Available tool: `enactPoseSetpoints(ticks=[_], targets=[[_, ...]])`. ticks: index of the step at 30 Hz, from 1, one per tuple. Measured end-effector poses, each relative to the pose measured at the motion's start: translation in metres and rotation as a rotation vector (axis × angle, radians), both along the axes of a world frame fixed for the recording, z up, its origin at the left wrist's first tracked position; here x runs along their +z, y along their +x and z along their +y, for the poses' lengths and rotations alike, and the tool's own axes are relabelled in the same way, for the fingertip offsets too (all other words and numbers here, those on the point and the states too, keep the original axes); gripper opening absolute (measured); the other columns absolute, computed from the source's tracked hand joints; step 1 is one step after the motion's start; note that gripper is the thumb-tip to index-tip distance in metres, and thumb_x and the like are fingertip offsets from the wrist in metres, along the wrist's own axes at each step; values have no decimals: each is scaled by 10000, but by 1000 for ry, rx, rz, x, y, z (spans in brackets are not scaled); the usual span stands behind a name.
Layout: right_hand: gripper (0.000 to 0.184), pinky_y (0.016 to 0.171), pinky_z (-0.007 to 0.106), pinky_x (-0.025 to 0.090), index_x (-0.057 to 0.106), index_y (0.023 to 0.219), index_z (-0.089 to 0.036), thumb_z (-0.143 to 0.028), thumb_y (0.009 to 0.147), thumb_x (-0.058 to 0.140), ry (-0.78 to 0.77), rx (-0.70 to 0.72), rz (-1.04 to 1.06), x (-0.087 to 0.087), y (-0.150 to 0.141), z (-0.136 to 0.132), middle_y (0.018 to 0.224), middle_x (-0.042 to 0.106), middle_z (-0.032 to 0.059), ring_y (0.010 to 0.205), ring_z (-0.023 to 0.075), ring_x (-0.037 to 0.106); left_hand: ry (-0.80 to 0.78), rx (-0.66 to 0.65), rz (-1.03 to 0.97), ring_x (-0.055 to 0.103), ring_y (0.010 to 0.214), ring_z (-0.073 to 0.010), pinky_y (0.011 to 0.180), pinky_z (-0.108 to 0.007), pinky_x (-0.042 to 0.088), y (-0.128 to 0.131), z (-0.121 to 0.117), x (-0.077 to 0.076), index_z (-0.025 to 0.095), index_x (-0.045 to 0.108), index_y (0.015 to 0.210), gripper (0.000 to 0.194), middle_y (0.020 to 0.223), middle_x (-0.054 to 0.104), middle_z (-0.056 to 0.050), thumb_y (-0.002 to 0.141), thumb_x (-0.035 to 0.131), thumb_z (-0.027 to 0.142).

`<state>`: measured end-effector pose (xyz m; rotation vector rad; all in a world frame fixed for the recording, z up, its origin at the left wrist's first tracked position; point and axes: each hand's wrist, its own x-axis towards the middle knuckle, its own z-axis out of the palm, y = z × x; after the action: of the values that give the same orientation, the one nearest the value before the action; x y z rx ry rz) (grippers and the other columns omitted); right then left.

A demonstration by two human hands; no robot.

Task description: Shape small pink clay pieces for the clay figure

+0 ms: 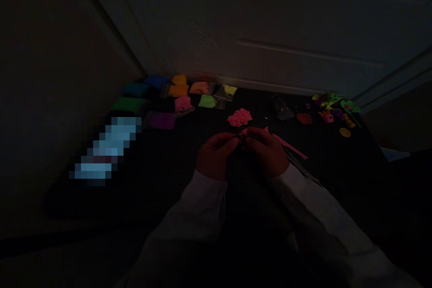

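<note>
In the dim light, my left hand [215, 153] and my right hand [267, 149] meet over the dark table. Their fingertips are closed around a small pink piece of modelling clay [243, 133], whose exact shape is too dark to make out. Just beyond it sits a cluster of pink petal-like clay pieces [240, 117]. A flat pink strip [290, 146] lies to the right of my right hand. Partly covered by my right sleeve is a pair of scissors [305, 172].
Bags of coloured clay, among them a green one [128, 105] and a purple one [163, 121], line the back left. A lit, blurred-out screen [110, 150] lies at the left. Small clay figures [332, 105] and a red lump [304, 119] are at the right. A wall panel [286, 22] stands behind.
</note>
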<state>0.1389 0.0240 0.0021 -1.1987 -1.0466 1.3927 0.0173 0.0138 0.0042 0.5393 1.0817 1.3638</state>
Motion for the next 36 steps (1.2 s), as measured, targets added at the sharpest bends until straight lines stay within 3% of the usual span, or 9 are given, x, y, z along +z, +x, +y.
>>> enactPoseSetpoints(ticks=[11,18,28,36], targets=[[317,662,284,467,582,946,-207,-282,643,637,10,43,-39,0,-4,-4,747,638,-12,653,114,587,-40,19,44,579,627,-104,654,-247,452,-1,1,-1,169,663,671,191,659,652,10,506,743,223],[314,707,309,473,586,929,-214,-283,627,638,29,39,-68,3,-6,-5,861,637,7,703,127,595,-101,58,27,572,603,-102,644,-254,454,2,-1,8,159,662,652,167,623,643,11,501,728,190],[302,732,306,473,572,939,-210,-274,649,626,71,65,-112,3,-5,-5,941,616,19,727,120,592,-79,96,87,561,606,-98,654,-249,443,2,-1,4,160,667,636,168,624,643,9,488,736,199],[305,729,296,475,572,940,-203,-270,648,629,75,63,-94,2,-5,-5,956,615,19,731,115,596,-122,50,30,518,545,-86,525,-219,395,1,1,5,158,654,657,206,611,619,10,483,734,234]])
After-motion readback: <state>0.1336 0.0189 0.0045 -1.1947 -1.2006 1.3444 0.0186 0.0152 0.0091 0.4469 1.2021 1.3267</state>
